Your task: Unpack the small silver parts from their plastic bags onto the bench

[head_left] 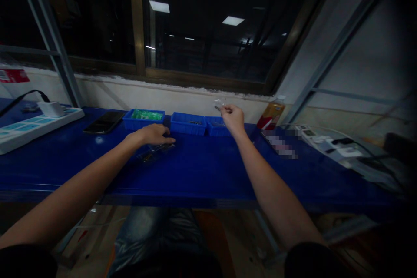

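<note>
My right hand [233, 117] is raised over the right blue bin [215, 131], thumb and fingers pinched together. Between its fingertips is a small clear plastic bag [217, 105] with something thin and grey in it; its exact kind is too small to tell. Palm down and fingers apart, my left hand [153, 134] hovers at or rests on the table just in front of the bins. Beneath and beside it lie small clear bags [149, 155] with dark or brassy bits inside. A few small metal parts [195, 122] show in the middle blue bin [186, 130].
The left blue bin [130, 125] holds green plastic packets [146, 114]. A phone [104, 122] and a white power strip [42, 126] lie on the blue table [195, 173] to the left. A drink bottle [272, 114] and another power strip [339, 150] are at right.
</note>
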Demonstrator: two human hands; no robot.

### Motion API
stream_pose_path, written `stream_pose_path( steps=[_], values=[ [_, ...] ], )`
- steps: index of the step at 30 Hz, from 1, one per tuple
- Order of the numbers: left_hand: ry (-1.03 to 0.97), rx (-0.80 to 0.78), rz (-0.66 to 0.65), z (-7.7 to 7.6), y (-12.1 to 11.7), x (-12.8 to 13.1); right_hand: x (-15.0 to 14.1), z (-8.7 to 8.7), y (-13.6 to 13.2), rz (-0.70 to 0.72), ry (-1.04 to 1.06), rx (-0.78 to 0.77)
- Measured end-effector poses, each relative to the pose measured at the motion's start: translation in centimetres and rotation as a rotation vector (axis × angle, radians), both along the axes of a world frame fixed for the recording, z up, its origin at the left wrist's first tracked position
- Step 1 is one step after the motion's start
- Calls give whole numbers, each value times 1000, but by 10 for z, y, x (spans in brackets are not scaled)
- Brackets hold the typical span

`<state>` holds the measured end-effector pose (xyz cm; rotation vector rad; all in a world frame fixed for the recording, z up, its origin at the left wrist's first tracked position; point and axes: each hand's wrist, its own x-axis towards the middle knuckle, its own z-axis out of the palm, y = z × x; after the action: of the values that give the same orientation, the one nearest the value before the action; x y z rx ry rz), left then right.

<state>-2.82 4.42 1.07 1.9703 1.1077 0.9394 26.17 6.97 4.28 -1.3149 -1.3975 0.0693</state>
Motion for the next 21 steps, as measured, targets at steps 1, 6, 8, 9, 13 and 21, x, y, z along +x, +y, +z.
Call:
stream_pose_path(
  steps=[1,6,8,9,13,21],
  values=[
    [73,-7,-24,0,0,-2,9,-1,3,-57,4,-9],
    [236,60,-98,1,-4,-1,22,-5,9,-170,-34,-1],
    [255,59,-90,1,-4,3,12,-6,7,-117,-74,-1],
    [263,51,-85,2,-4,5,5,-7,5,-71,-99,-5],
    [144,-1,-109,8,-7,12,-35,-11,-13,173,-227,-50],
    [-184,-1,-28,23,-16,16,-94,-16,-52,633,-273,-150]
  ],
)
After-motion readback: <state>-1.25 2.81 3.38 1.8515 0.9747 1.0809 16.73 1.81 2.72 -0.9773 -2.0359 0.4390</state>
